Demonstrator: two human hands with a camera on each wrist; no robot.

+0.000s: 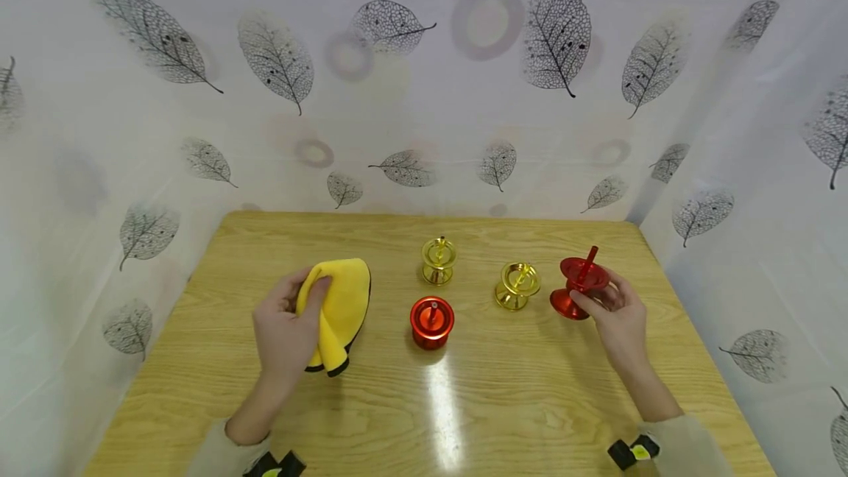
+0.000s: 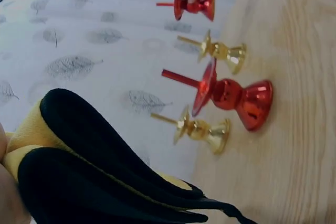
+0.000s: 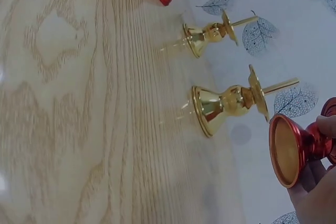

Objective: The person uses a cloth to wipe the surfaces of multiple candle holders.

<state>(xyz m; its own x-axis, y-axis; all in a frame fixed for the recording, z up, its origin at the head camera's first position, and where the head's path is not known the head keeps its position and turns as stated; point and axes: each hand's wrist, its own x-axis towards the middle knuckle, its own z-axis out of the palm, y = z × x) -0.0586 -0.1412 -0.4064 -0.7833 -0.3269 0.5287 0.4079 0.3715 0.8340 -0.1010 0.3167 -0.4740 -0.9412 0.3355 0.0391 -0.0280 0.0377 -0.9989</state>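
My left hand (image 1: 285,333) pinches a folded yellow cloth (image 1: 347,293) between thumb and fingers. Its black side and edging fill the lower left of the left wrist view. At the right, my right hand (image 1: 624,322) grips a red metal candle holder (image 1: 567,305) by its narrow waist, tilted, with its spike pointing up. The right wrist view shows the hollow base of this candle holder (image 3: 286,150), off the table. A second red candle holder (image 1: 430,330) stands upright on the table between the hands. Behind it is a gold candle holder (image 1: 437,271), with another gold candle holder (image 1: 511,296) nearer my right hand.
The light wooden table (image 1: 517,403) ends at a back edge close to a pale curtain (image 1: 424,109) printed with grey leaves. This curtain hangs along the left and right sides too. Dark straps with small devices (image 1: 634,452) are on both wrists.
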